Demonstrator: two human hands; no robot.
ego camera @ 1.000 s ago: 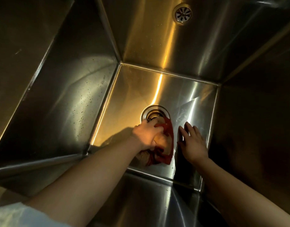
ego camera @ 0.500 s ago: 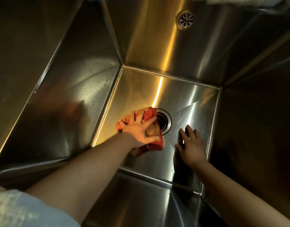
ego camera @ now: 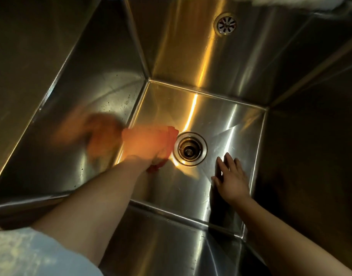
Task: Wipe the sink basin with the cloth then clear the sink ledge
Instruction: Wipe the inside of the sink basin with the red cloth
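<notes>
Left hand (ego camera: 143, 145), blurred, on red cloth (ego camera: 168, 134) beside drain (ego camera: 189, 148), grasp indeterminable; right hand (ego camera: 231, 181) released, flat on basin floor (ego camera: 220, 120).

Left hand (ego camera: 143, 144) with red cloth (ego camera: 169, 134): a second ago over the near rim of the drain (ego camera: 190, 148); half a second ago at its left rim; now further left, at the seam where the basin floor (ego camera: 220, 120) meets the left wall (ego camera: 77, 100); hand now motion-blurred, finger pose no longer legible. Drain: formerly part covered by the cloth, now fully exposed, cloth edge just beside its left rim; orange reflection of hand and cloth on the left wall now larger and brighter.
</notes>
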